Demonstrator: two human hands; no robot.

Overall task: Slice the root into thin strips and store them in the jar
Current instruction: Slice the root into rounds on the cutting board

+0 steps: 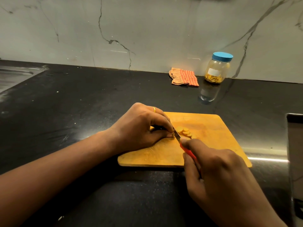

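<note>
Head cam, one frame. Wooden cutting board point(213, 145) lay flat on the dark surface point(82, 104), near its front edge. Left hand point(141, 128) was curled over the left part of the board, fingertips point(169, 134) pinched down on the uncut end of the root point(172, 136); that piece was mostly hidden under the fingers, so its size couldn't be read. Gold ring point(154, 109) on one left finger. Right hand point(218, 176) was closed around a knife point(183, 146) with a red handle, forefinger extended along the top toward the blade. Blade angled up-left, tip touching or just beside the left fingertips, right at the cut face of the root. Just right of the blade sat a small overlapping stack of round yellow slices point(185, 132), resting on the board, apart from the held piece. Jar point(217, 69) stood upright at the back of the surface against the marble wall point(147, 30), well apart from the board, blue lid point(222, 56) on, yellow strips point(213, 78) piled in the bottom, white label on its side. Checked orange cloth point(184, 77) lay crumpled just left of the jar. Sink point(14, 74) edge visible far left; a metal item at far right, partly cut off, couldn't identify.
</note>
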